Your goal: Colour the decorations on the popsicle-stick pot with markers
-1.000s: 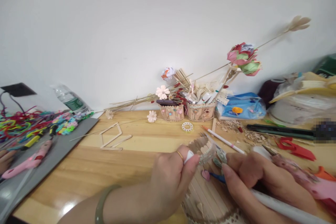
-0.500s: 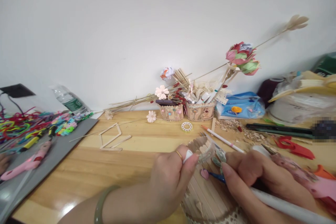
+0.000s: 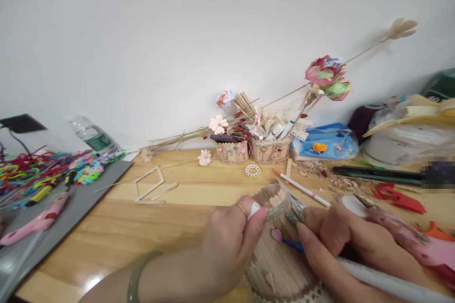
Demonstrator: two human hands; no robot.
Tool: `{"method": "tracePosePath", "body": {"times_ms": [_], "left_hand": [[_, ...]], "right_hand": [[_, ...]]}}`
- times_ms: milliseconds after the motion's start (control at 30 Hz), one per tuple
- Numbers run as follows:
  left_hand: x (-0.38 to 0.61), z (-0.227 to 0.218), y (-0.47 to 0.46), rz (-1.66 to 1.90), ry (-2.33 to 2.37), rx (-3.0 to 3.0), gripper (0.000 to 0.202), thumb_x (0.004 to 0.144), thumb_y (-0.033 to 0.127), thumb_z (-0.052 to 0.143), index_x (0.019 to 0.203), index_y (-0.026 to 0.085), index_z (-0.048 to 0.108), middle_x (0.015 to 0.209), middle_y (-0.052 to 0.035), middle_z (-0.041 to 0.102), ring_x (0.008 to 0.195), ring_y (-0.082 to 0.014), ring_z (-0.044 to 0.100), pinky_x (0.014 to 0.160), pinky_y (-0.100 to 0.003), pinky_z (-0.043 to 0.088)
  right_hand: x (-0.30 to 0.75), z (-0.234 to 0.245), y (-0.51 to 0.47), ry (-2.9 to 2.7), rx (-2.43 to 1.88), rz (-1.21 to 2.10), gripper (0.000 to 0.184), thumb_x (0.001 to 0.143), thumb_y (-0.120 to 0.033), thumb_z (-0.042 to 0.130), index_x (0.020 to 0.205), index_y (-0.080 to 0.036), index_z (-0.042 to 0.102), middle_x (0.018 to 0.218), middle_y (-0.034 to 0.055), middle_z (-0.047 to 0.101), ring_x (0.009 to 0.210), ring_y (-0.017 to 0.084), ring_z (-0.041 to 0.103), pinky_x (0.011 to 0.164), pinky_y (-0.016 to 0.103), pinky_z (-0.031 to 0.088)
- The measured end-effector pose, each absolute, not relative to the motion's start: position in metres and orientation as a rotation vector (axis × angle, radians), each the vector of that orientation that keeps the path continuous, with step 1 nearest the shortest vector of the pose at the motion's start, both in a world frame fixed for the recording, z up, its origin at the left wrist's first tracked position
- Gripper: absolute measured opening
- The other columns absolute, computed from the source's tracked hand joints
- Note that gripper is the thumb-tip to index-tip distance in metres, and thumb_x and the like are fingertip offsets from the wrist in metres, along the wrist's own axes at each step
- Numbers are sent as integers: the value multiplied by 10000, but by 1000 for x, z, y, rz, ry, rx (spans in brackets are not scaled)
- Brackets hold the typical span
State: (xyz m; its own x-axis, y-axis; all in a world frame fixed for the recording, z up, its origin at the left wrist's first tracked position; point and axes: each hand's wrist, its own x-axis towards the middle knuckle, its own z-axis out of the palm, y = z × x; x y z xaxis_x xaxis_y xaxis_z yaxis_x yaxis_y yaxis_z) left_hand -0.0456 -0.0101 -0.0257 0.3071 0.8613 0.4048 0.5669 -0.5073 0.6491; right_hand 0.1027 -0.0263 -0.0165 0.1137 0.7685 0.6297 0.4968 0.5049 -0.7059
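A pot made of pale craft sticks [image 3: 275, 267] lies tilted before me, with lace at its near end and a clear band near its far rim. A small pink heart [image 3: 277, 235], partly dark-edged, sits on its side. My left hand [image 3: 231, 239] is closed at the pot's far end, a small white piece [image 3: 253, 210] pinched between thumb and finger; its kind is unclear. In my right hand [image 3: 350, 241] is a white-barrelled marker [image 3: 384, 277], its blue tip at the heart's right edge. A green oval piece [image 3: 292, 218] is beside the fingertips.
Behind stand two decorated stick pots [image 3: 232, 151] with dried flowers and pens. A tape ring [image 3: 253, 171], a white pencil [image 3: 302, 188] and wood shavings lie nearer. At right are red scissors [image 3: 394, 199] and a pink glue gun [image 3: 408, 239]; at left, a grey mat [image 3: 88, 201].
My right hand and the marker have shifted slightly, the blue tip moving a little at the heart's right side. My left hand and the pot stay in place.
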Motion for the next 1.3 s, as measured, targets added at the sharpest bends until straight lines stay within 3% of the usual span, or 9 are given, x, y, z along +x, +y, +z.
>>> {"method": "tracePosePath", "body": {"times_ms": [200, 500, 833, 1067, 1300], "left_hand": [[-47, -29, -10, 1030, 1302, 2190, 361, 904, 301, 294, 623, 165, 475, 464, 44, 389, 400, -83, 369, 411, -204, 299], [-46, -27, -10, 1033, 1299, 2188, 301, 899, 278, 306, 624, 189, 392, 480, 55, 353, 410, -81, 348, 417, -202, 282], [-47, -28, -10, 1026, 1299, 2209, 366, 908, 321, 283, 629, 169, 466, 465, 38, 422, 401, -82, 382, 410, -194, 315], [-47, -27, -11, 999, 1311, 2217, 413, 912, 338, 259, 634, 154, 504, 464, 17, 451, 398, -90, 390, 403, -203, 317], [-46, -27, -11, 998, 1314, 2191, 417, 907, 338, 261, 636, 148, 515, 474, 4, 479, 396, -93, 404, 409, -206, 331]], "right_hand": [[106, -16, -25, -1572, -1095, 294, 399, 762, -416, 541, 451, -224, 381, 385, -46, 397, 335, 90, 425, 304, 208, 339], [113, -5, -20, -1839, -977, 173, 303, 740, -140, 528, 546, -211, 307, 407, -91, 418, 305, 42, 378, 347, 165, 354], [113, -8, -22, -1827, -990, 181, 312, 739, -153, 520, 535, -217, 293, 399, -79, 422, 304, 60, 390, 310, 192, 324], [111, -9, -24, -1677, -1070, 262, 323, 742, -216, 538, 503, -215, 320, 403, -66, 410, 333, 72, 409, 365, 199, 393], [110, -13, -23, -1555, -920, 513, 324, 736, -119, 549, 537, -217, 313, 449, -73, 364, 368, 76, 356, 349, 192, 321]]}}
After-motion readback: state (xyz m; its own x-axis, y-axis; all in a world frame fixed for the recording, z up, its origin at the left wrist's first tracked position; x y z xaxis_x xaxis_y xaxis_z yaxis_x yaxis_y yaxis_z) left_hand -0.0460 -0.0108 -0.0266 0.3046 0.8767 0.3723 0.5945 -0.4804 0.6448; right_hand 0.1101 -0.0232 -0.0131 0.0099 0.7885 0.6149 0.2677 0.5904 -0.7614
